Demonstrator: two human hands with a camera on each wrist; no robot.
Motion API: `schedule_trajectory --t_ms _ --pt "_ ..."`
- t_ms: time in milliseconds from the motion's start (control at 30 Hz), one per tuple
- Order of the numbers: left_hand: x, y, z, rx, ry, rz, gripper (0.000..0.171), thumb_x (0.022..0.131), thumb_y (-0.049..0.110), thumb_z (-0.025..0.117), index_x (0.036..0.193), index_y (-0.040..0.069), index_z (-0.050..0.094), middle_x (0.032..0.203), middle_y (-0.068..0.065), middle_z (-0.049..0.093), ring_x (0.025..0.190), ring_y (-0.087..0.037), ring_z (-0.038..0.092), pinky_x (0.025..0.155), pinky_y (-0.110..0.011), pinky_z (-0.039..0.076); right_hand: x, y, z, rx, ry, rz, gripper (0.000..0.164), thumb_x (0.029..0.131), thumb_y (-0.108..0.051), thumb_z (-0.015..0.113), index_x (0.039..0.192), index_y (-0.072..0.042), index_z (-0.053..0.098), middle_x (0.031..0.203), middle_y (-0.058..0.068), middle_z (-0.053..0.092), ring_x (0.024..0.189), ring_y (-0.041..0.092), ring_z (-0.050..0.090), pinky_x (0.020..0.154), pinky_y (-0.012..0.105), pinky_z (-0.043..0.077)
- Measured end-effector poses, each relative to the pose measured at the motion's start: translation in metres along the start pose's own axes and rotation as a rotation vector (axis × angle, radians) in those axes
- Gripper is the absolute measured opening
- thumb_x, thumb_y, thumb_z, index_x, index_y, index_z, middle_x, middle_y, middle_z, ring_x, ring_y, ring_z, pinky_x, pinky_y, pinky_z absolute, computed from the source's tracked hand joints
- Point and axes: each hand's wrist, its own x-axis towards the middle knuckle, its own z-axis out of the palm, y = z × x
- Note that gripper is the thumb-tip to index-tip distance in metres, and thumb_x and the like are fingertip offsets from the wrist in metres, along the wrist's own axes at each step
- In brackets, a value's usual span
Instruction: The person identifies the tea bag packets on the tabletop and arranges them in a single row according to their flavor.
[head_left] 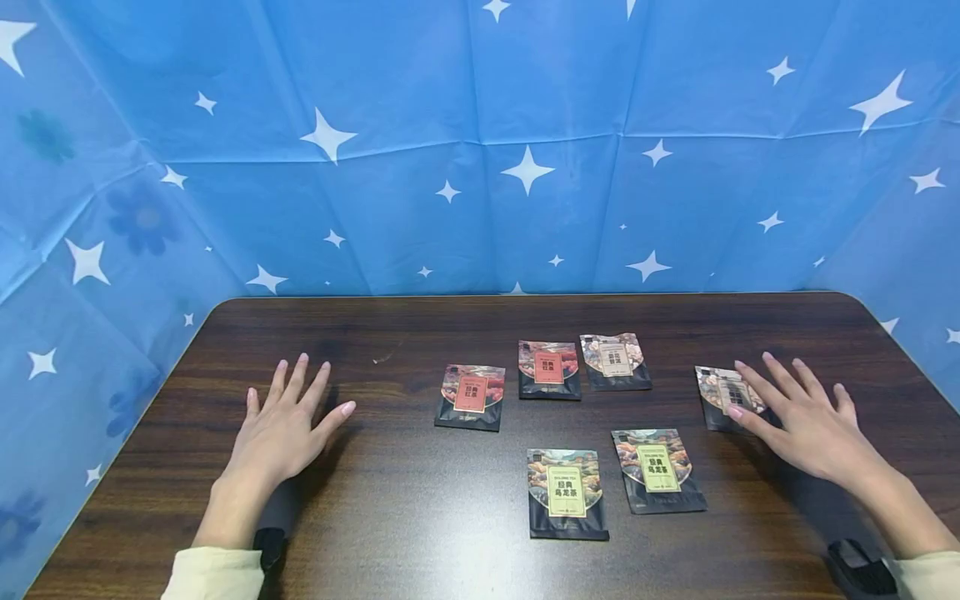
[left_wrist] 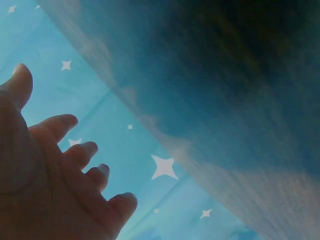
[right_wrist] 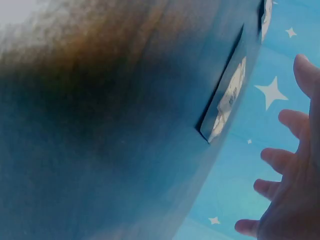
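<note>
My left hand (head_left: 283, 429) is spread over the left side of the table, fingers straight and holding nothing. On the right my right hand (head_left: 813, 429) is spread too, its thumb and index finger overlapping a white-labelled tea packet (head_left: 723, 392) in the head view. In the right wrist view that packet (right_wrist: 230, 100) lies on the tabletop, apart from the fingers. Another white-labelled packet (head_left: 615, 362) lies at the back, beside a red-labelled packet (head_left: 549, 369). A second red-labelled packet (head_left: 471, 397) is further left. Nearer the front lie two yellow-labelled oolong tea packets, one (head_left: 566, 493) left of the other (head_left: 660, 471).
The dark wood table (head_left: 375, 500) has rounded far corners. Behind it and along both sides hangs a blue curtain (head_left: 405, 208) with white stars. Dark straps (head_left: 270, 546) circle both wrists below pale sleeves.
</note>
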Motion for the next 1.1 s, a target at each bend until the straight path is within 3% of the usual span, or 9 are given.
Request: schedule_trajectory --t_ms 100,233,467,633,867,1100 --pt "0.001 0.0 -0.002 -0.016 -0.003 0.003 0.082 0.09 0.063 0.029 0.145 0.003 0.019 0.149 -0.025 0.004 0.135 -0.041 -0.005 0.099 -0.064 0.0 0.001 0.0 -0.001 0.023 0.018 -0.017 0.07 0.091 -0.048 0.047 0.147 -0.015 0.018 0.147 0.024 0.016 0.13 0.05 0.009 0.087 0.073 0.005" --pt "0.002 0.0 -0.006 -0.067 -0.004 0.027 0.082 0.09 0.061 0.034 0.145 0.002 0.018 0.148 -0.026 0.004 0.135 -0.041 -0.003 0.1 -0.062 0.004 0.003 -0.001 -0.007 0.133 0.017 -0.054 0.067 0.093 -0.039 0.05 0.145 -0.008 0.023 0.143 0.028 0.022 0.127 0.051 0.017 0.084 0.073 0.012" --pt "0.001 0.005 -0.01 -0.172 -0.02 0.072 0.08 0.09 0.054 0.045 0.146 0.004 0.015 0.149 -0.024 0.006 0.135 -0.04 0.002 0.098 -0.063 0.011 0.005 -0.004 -0.018 0.332 -0.14 0.007 0.061 0.096 -0.038 0.043 0.141 0.001 0.028 0.134 0.034 0.034 0.117 0.054 0.033 0.083 0.065 0.031" --pt "0.002 0.012 -0.009 -0.205 -0.028 0.101 0.077 0.091 0.049 0.048 0.145 0.004 0.018 0.149 -0.023 0.01 0.134 -0.041 0.009 0.095 -0.066 0.017 0.007 -0.004 -0.016 0.37 -0.153 -0.006 0.056 0.097 -0.036 0.043 0.137 0.002 0.035 0.131 0.031 0.041 0.114 0.05 0.041 0.08 0.06 0.038" --pt "0.009 0.027 -0.007 -0.233 -0.02 0.138 0.07 0.091 0.043 0.051 0.143 0.003 0.026 0.147 -0.02 0.02 0.133 -0.04 0.017 0.096 -0.063 0.02 0.01 -0.004 -0.01 0.35 -0.208 0.025 0.062 0.096 -0.04 0.043 0.138 0.003 0.031 0.133 0.033 0.036 0.114 0.051 0.04 0.08 0.06 0.037" --pt "0.023 0.054 -0.003 -0.304 -0.017 0.217 0.063 0.092 0.035 0.054 0.142 0.004 0.031 0.143 -0.019 0.031 0.13 -0.037 0.029 0.099 -0.057 0.024 0.012 -0.003 -0.009 0.335 -0.22 0.03 0.064 0.096 -0.042 0.043 0.139 0.004 0.03 0.131 0.034 0.037 0.115 0.052 0.038 0.082 0.06 0.036"
